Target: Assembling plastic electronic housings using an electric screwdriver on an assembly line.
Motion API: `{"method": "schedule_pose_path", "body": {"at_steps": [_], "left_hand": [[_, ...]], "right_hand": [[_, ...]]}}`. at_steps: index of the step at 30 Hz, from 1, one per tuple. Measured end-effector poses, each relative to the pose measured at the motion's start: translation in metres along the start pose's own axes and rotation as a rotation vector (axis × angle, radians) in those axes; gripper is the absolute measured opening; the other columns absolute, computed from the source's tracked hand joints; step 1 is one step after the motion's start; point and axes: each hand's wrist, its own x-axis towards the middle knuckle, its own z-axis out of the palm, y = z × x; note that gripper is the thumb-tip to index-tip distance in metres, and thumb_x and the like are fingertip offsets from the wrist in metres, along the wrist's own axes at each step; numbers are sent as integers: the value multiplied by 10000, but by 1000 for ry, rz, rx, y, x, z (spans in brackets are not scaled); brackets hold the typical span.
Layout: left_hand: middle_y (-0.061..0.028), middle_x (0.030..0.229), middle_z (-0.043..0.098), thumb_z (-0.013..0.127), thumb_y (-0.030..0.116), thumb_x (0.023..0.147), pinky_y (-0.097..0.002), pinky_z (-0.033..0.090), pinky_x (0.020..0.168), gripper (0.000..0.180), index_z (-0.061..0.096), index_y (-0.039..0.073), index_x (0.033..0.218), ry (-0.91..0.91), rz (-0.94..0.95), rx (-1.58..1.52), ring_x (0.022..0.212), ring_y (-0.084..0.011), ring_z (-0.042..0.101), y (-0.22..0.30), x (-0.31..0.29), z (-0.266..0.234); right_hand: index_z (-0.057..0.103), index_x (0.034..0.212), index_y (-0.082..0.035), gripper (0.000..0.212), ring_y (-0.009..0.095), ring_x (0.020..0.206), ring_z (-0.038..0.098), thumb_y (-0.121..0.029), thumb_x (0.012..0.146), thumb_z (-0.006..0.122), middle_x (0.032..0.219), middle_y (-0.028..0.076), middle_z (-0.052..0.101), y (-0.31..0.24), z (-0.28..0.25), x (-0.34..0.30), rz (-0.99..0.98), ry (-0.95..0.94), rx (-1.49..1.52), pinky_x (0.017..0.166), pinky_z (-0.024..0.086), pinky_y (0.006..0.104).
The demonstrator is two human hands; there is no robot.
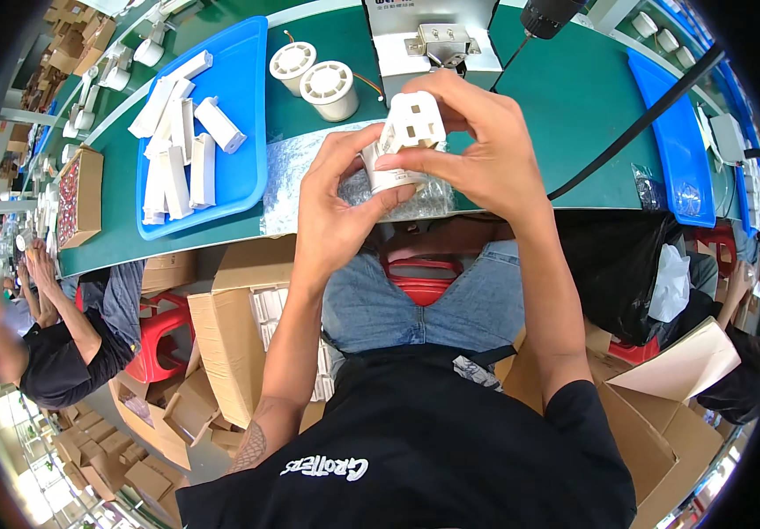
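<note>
Above the near edge of the bench, my two hands are close together around white plastic parts. My left hand (334, 196) grips a short white cylinder (387, 178) between thumb and fingers. A white block-shaped housing (415, 119) with square holes is pinched between the thumb and fingers of my right hand (499, 154). The housing sits against the top of the cylinder; whether they are joined I cannot tell. Just beyond my left hand stand two round white parts with slotted tops, the nearer one (329, 91) and the farther one (292, 62), with thin coloured wires beside them.
A blue tray (257, 123) of long white housings (175, 167) lies left on the green bench (120, 198). Straight ahead is a metal-fronted machine (441, 44); a black driver tool (551, 16) hangs beside it. A black cable (640, 123) crosses on the right. Another person (71, 353) sits left.
</note>
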Motion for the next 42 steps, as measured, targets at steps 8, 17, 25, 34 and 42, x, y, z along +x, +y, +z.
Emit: {"method": "schedule_pose_path", "body": {"at_steps": [8, 17, 25, 34, 42], "left_hand": [[-111, 1252, 661, 911, 61, 783, -379, 557, 1016, 666, 668, 37, 1403, 75, -25, -44, 1197, -249, 675, 8, 5, 8], [-168, 1103, 595, 842, 25, 803, -383, 522, 924, 651, 634, 10, 1420, 19, 244, 300, 1029, -340, 633, 14, 16, 6], [-147, 1151, 645, 871, 71, 786, -393, 561, 849, 597, 664, 91, 1345, 115, 166, 319, 1017, -364, 690, 19, -4, 22], [-132, 1122, 630, 843, 27, 787, -399, 547, 853, 642, 651, 97, 1396, 6, 149, 335, 987, -354, 677, 28, -1, 7], [-111, 1263, 660, 859, 49, 822, -341, 516, 994, 610, 635, 31, 1389, -15, 1, -69, 1149, -237, 648, 3, 10, -5]], "right_hand": [[709, 1132, 13, 385, 185, 789, 707, -82, 810, 897, 966, 112, 700, -2, 16, -21, -171, 429, -54, 684, 581, 328], [704, 1198, -16, 293, 378, 758, 682, -36, 906, 707, 954, 148, 626, -19, 44, -46, -16, 427, -435, 660, 550, 472], [717, 1142, -45, 237, 355, 799, 672, -54, 904, 720, 937, 134, 597, -16, 41, -54, -41, 414, -482, 686, 544, 472], [708, 1187, -26, 292, 368, 920, 674, -17, 897, 735, 1106, 184, 599, -15, 42, -58, 13, 358, -334, 765, 567, 466], [438, 1362, 21, 713, 321, 1086, 750, -91, 837, 908, 1198, 220, 674, -1, 34, -30, -36, 401, 224, 862, 624, 384]]}}
